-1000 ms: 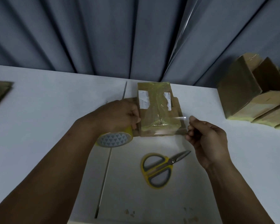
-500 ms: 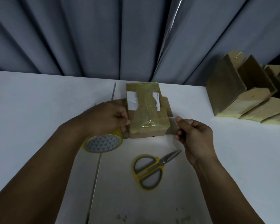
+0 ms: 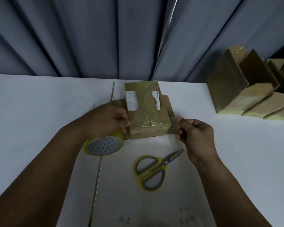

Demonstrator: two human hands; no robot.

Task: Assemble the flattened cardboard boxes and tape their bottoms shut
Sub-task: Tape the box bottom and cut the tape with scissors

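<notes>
2 hands at the box [image 3: 147, 115] on my feed. It sits mid-table [image 3: 39, 112], taped face up, w/ white labels showing under the tape. L hand [image 3: 107, 119]: fingers curled, thumb and fingertips gripping the box's left edge. Yellow roll [image 3: 103, 145] sits right under that hand, just beside the box's near-left corner; can't tell if any finger holds it. R hand [image 3: 197, 136]: fingers curled, thumb and forefinger pinching a clear strip [image 3: 173, 124] that runs off the box's right side. Scissors [image 3: 152, 169], yellow/grey handles, blades shut, lie on the table nearer me, between the arms, apart from the box. More boxes [image 3: 246, 89] lean in a row at far right. Grey curtain [image 3: 88, 38] behind.
</notes>
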